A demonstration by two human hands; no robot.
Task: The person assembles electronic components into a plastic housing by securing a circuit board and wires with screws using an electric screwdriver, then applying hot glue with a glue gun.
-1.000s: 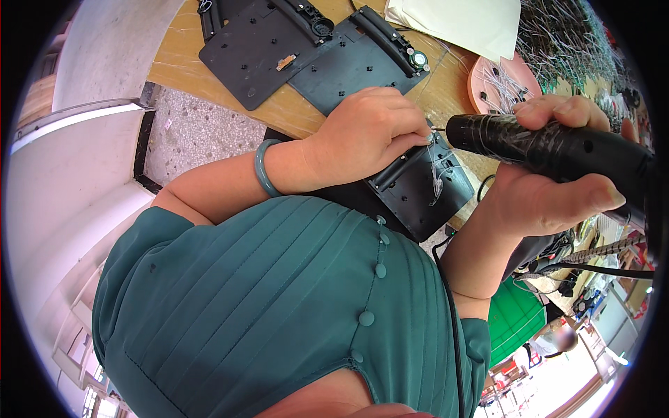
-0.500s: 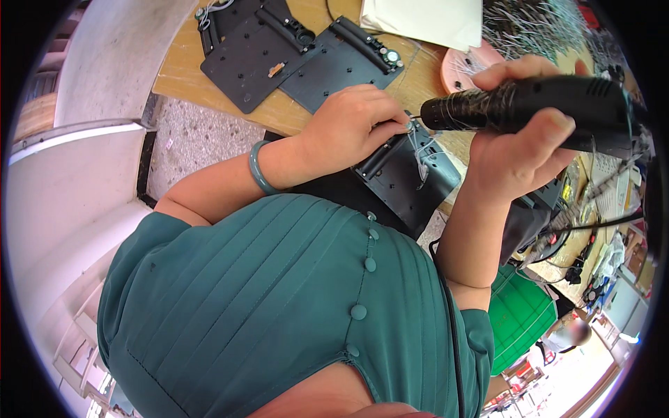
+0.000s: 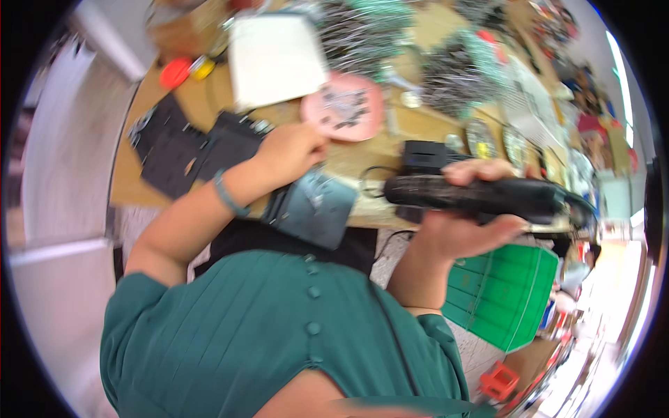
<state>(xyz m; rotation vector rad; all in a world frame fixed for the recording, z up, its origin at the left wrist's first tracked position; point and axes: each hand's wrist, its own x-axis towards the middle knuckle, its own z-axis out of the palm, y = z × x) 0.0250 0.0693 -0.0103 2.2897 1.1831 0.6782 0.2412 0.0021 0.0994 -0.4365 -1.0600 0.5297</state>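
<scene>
A black electric screwdriver lies across my right hand, its nose pointing left, well to the right of the work. My left hand is closed at the far edge of a dark flat panel. Its fingertips are blurred, so whatever they pinch cannot be made out. Thin pale wires run over the panel's top. The panel sits at the table's near edge, over my lap. Two more black panels, one nearer and one farther left, lie overlapping on the table.
A pink dish holding small dark parts stands beyond my left hand, next to a white sheet. Bundles of wires lie farther back. A black box-like device is near the screwdriver. A green crate stands at lower right.
My head view has swung to the right, showing more of the table. The screwdriver has moved away from my left hand and the panel, its nose no longer beside my left fingertips.
</scene>
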